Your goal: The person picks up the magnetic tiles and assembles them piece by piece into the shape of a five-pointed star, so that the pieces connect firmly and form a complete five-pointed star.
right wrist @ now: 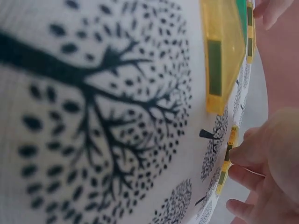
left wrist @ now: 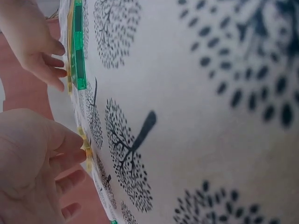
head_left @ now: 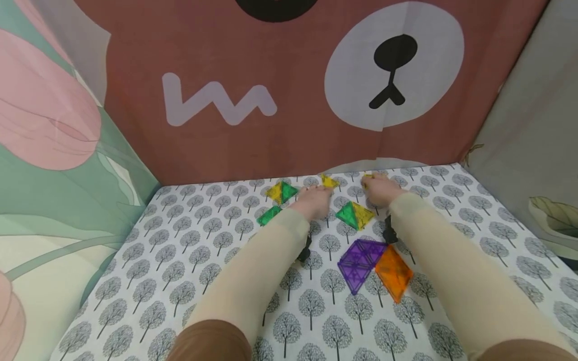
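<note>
At the far side of the cloth, my left hand (head_left: 313, 201) pinches a yellow triangle magnetic tile (head_left: 329, 181) between thumb and fingertip. The other fingers spread away from this tile in the left wrist view. To the right, my right hand (head_left: 381, 189) pinches another yellow triangle tile (right wrist: 226, 161) by its edge; the hand mostly hides it in the head view. Between the forearms lies a diamond of one green tile (head_left: 346, 215) and one yellow tile (head_left: 363, 215). Left of my left hand, a yellow tile (head_left: 274, 192) and a green tile (head_left: 289, 190) meet edge to edge.
A further green tile (head_left: 269, 215) lies beside my left wrist, partly covered by the sleeve. Nearer me, purple tiles (head_left: 361, 260) touch an orange diamond (head_left: 394, 273). The tree-print cloth (head_left: 189, 301) ends at a brown bear-print curtain (head_left: 271, 150).
</note>
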### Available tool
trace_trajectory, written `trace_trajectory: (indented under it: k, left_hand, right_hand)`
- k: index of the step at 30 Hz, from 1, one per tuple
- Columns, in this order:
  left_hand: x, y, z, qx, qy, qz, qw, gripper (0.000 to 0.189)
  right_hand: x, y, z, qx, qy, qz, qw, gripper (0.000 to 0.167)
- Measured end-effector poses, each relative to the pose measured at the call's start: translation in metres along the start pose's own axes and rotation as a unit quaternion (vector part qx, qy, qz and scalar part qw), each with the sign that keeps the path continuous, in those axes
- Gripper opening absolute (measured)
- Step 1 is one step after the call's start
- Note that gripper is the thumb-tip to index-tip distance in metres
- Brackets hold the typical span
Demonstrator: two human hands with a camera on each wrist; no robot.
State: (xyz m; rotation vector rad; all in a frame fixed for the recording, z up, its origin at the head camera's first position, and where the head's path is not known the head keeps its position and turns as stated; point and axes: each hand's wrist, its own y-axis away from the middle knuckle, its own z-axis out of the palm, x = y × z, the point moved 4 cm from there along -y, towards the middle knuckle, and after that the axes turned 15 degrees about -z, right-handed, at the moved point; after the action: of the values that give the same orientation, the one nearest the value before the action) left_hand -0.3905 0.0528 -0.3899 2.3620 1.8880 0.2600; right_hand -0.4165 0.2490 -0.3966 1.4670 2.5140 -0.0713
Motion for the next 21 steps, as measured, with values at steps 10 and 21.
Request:
trace_trajectory:
  k: [10, 21]
  left_hand:
    - [-0.006, -0.001, -0.005, 0.027, -0.048, -0.009, 0.9984, 0.028]
    - [-0.008, -0.012, -0.001, -0.011, 0.035, -0.015, 0.9992, 0.028]
  right_hand:
    - [-0.003, -0.001, 0.003, -0.001, 0.022, 0.028, 0.9994, 0.055]
    - [0.002, -0.006, 0.008, 0.019, 0.038, 0.023, 0.9988, 0.05]
